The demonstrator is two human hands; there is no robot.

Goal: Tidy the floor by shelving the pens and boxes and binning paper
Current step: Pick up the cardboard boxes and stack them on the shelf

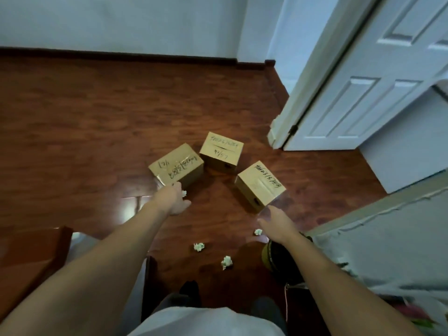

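Three paper balls dot the floor; left hand pinches a fourth, right hand spread empty, binning next.

Glossy wood floor; 3 matt cardboard boxes; crumpled paper.

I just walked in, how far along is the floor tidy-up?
Nothing looks done. In hand: the left hand reaches a paper ball beside the left box; the right hand nears the right box. Left: the middle box, three paper balls. No pens visible.
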